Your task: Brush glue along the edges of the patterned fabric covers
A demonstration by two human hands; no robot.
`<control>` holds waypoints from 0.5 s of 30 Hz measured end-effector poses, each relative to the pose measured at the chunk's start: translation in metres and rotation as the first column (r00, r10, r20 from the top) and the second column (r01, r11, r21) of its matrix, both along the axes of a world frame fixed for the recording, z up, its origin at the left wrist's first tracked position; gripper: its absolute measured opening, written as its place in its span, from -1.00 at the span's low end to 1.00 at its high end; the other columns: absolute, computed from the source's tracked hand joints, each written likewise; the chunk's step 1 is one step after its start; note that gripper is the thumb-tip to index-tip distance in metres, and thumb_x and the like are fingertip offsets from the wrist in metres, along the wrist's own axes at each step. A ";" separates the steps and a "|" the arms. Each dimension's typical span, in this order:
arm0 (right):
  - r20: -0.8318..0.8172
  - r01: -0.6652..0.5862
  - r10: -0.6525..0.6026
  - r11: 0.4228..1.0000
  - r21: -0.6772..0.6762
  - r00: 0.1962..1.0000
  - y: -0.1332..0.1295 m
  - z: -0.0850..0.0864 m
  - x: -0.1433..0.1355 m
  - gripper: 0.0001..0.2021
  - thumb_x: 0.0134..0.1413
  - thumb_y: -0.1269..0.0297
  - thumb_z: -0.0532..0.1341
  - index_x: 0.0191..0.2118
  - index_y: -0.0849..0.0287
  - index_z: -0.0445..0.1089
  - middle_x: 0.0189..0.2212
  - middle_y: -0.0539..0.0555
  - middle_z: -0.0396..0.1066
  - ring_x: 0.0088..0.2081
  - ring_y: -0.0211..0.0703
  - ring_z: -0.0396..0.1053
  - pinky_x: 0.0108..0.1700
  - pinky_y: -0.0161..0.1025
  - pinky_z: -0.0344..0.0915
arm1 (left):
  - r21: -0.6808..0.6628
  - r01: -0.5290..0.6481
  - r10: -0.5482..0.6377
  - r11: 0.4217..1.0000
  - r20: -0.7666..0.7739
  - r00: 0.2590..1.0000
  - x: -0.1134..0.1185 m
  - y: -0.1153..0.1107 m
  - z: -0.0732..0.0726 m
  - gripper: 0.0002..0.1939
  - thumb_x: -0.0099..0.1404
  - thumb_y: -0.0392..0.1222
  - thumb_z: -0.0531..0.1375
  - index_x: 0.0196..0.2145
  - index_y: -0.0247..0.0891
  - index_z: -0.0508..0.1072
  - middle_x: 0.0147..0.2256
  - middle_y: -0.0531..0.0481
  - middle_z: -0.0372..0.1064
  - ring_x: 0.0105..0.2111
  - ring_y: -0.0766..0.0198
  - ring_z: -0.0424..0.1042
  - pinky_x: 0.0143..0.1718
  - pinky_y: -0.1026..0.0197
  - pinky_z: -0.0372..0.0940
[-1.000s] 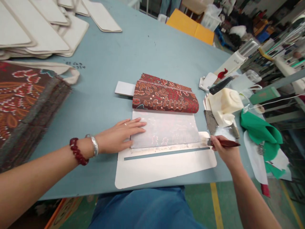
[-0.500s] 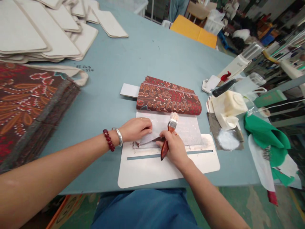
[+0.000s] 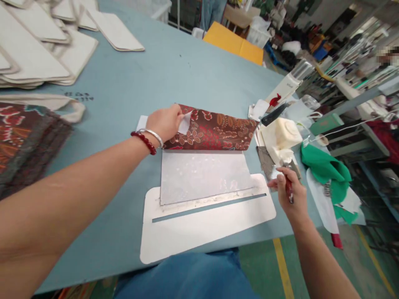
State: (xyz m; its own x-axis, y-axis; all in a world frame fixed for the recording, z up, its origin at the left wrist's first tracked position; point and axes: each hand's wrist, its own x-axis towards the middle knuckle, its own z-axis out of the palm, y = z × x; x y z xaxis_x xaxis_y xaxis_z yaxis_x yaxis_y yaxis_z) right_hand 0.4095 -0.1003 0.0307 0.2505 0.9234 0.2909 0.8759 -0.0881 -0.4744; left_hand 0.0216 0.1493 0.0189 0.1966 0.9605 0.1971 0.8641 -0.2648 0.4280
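My left hand [image 3: 165, 122], with a silver bangle and dark red beads at the wrist, is closed on the left edge of a brown-and-red floral fabric [image 3: 215, 131], where a pale turned-up flap shows. Below the fabric lies a pale sheet [image 3: 202, 176] with wet-looking spots. Its lower edge lies on a white slotted board [image 3: 199, 232]. Out to the right, my right hand [image 3: 291, 193] is wrapped round the red-brown handle of a brush [image 3: 289, 190]. The brush's bristle end is by the white patch on a grey scrap [image 3: 264, 160], and is hard to make out.
Cream padded panels [image 3: 40, 54] are heaped at the far left, above a stack of floral fabric [image 3: 28, 137]. A cream plastic container [image 3: 285, 133], a black-handled tool [image 3: 274, 114] and green cloth [image 3: 327, 166] stand or lie at the right. A yellow sheet [image 3: 233, 43] is at the far edge.
My left hand has moved up from the pale sheet's lower left to the floral fabric and grips it. My right hand has carried the brush right, off the sheet. The view has shifted too.
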 end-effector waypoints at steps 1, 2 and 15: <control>-0.029 0.008 -0.007 0.998 0.054 1.000 0.000 0.005 -0.001 -0.56 0.36 -0.06 0.06 0.10 0.16 0.36 -0.30 0.13 0.53 -0.38 -0.14 0.48 -0.25 -0.19 0.41 | 0.012 -0.024 0.024 1.000 0.018 1.000 -0.007 0.002 0.000 -0.67 0.49 -0.02 0.01 -0.09 -0.29 0.43 -0.28 -0.16 0.47 -0.24 0.08 0.45 -0.21 0.11 0.25; -0.063 0.032 -0.026 0.994 0.106 0.998 0.001 0.007 -0.002 -0.54 0.33 -0.09 0.08 0.07 0.17 0.41 -0.26 0.16 0.53 -0.39 -0.15 0.48 -0.26 -0.19 0.42 | 0.029 -0.045 0.044 0.999 0.032 0.999 -0.016 -0.002 -0.001 -0.66 0.49 -0.03 0.00 -0.06 -0.32 0.42 -0.26 -0.16 0.47 -0.23 0.12 0.44 -0.19 0.12 0.25; -0.511 -0.700 0.600 0.714 -0.004 0.615 0.027 -0.027 -0.249 -0.74 0.32 0.16 0.16 -0.34 0.16 0.45 -0.42 0.02 0.50 -0.37 -0.26 0.41 -0.24 -0.31 0.31 | -0.387 0.670 -0.646 0.634 0.211 0.734 -0.075 -0.144 -0.054 -0.41 0.33 -0.35 0.06 0.30 -0.10 0.26 0.43 -0.02 -0.06 0.45 0.11 -0.24 0.43 -0.14 -0.21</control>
State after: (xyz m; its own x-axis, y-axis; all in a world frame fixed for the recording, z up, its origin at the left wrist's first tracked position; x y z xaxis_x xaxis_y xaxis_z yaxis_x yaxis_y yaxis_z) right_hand 0.1601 -0.0735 0.0040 -0.3867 0.9146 0.1186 0.4281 0.2919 -0.8553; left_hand -0.0533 0.0054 -0.0348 0.8102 0.5658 -0.1534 0.5064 -0.5437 0.6693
